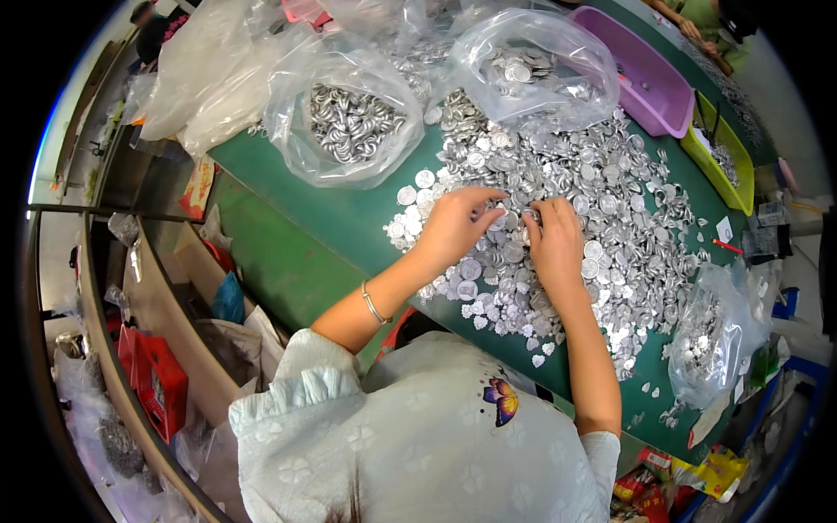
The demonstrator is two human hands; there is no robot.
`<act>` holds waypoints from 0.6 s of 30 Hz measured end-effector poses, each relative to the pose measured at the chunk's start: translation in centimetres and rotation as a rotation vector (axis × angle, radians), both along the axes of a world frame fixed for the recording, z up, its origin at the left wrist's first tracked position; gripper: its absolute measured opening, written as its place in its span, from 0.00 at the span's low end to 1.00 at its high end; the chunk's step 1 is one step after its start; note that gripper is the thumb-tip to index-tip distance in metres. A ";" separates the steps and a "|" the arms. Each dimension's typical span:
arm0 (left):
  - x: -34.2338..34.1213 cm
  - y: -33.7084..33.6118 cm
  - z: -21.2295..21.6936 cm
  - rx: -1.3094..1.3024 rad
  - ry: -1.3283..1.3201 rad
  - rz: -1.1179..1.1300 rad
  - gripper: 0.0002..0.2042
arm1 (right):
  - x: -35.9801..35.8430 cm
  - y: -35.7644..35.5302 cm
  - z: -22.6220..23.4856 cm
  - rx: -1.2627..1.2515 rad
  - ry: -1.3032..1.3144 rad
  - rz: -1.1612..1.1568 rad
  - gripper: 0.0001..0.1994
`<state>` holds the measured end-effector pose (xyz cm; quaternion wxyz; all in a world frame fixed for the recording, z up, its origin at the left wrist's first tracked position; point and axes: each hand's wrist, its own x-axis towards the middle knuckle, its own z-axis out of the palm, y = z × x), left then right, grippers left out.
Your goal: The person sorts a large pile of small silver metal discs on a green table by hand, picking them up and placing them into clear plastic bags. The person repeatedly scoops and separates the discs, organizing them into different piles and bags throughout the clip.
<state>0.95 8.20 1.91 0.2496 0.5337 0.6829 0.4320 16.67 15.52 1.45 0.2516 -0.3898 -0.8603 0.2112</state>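
Observation:
A big heap of small silver metal pieces (pixel 602 205) covers the middle of a green table (pixel 349 218). My left hand (pixel 458 222) rests palm down on the near left part of the heap, fingers curled over the pieces. My right hand (pixel 554 240) lies beside it, fingertips pinching among the pieces at the heap's centre. Which single piece each hand holds cannot be told. A thin bracelet (pixel 375 305) circles my left wrist.
Clear plastic bags of silver pieces stand at the back left (pixel 349 122), back centre (pixel 532 70) and near right (pixel 711 340). A purple tray (pixel 645 83) and a yellow-green tray (pixel 728 166) sit far right. Another person's hands (pixel 689 26) work at the far end. A red crate (pixel 157 379) stands below left.

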 end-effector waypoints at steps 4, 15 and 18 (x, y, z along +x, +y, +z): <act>0.7 2.0 0.5 0.035 -0.020 -0.089 0.11 | 0.8 1.0 -0.5 -0.144 0.120 -0.024 0.06; 0.8 5.2 1.4 -0.135 0.390 -0.118 0.17 | 7.6 1.8 0.9 -1.251 1.015 -0.136 0.09; 0.4 6.3 0.1 -0.099 0.513 -0.138 0.20 | 6.5 1.5 1.5 -0.550 0.027 -0.072 0.12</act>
